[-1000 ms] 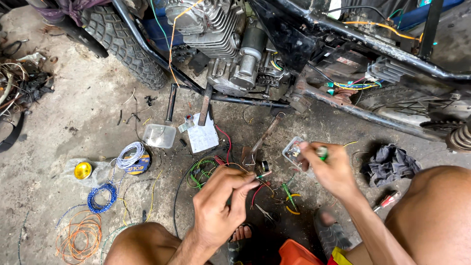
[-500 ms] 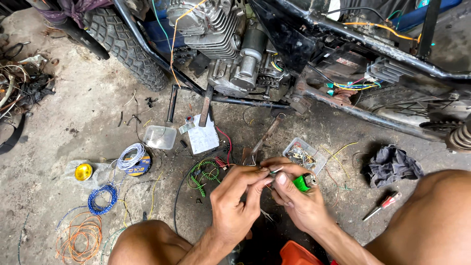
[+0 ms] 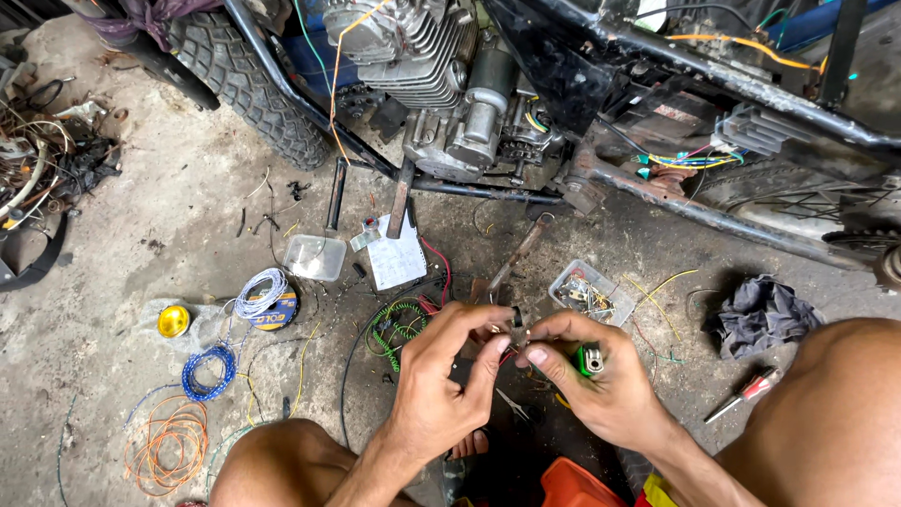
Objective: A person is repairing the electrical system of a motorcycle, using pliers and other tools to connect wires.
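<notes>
The left hand (image 3: 449,376) pinches a small dark connector (image 3: 515,319) between thumb and fingertips, low in the middle of the view, above a concrete floor (image 3: 141,244). The right hand (image 3: 601,380) meets it from the other side, thumb and forefinger touching the same small part, while its other fingers are curled around a green lighter (image 3: 589,360). Just behind the hands lie a coil of green wire (image 3: 394,324), a white sheet of paper (image 3: 396,261) and a clear plastic tray of small parts (image 3: 584,293). To the left sit a clear lidded box (image 3: 315,256), coils of white wire (image 3: 258,293), blue wire (image 3: 208,369) and orange wire (image 3: 169,451), and a yellow roll (image 3: 174,321). A red-handled screwdriver (image 3: 746,394) and a grey rag (image 3: 760,314) lie to the right. A motorcycle engine (image 3: 441,84) and frame fill the top of the view, with a knobbly tyre (image 3: 253,84) at upper left
</notes>
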